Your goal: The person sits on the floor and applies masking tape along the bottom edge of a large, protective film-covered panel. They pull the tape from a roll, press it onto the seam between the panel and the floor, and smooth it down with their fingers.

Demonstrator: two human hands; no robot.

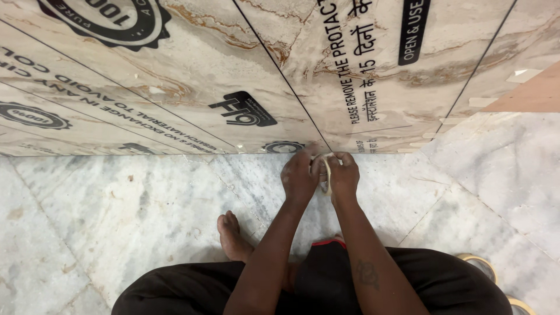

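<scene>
At the left, a marble floor (116, 216) runs up to a row of upright marble-look panels (192, 87) covered in printed protective film. A bare foot (233, 236) rests on the floor just left of the person's arms. The left hand (300, 178) and the right hand (344, 175) meet at the foot of the panels, right below the dark seam (291, 87) between two of them. Both are closed around a small roll of pale masking tape (326, 175), pinched between them and standing on edge, its flat ring facing sideways; most of it is hidden by the fingers. The roll sits equally near both hands, touching each, just short of the panel base. At the far right, two more tape rolls (481, 265) lie flat on the floor beside the knee.
</scene>
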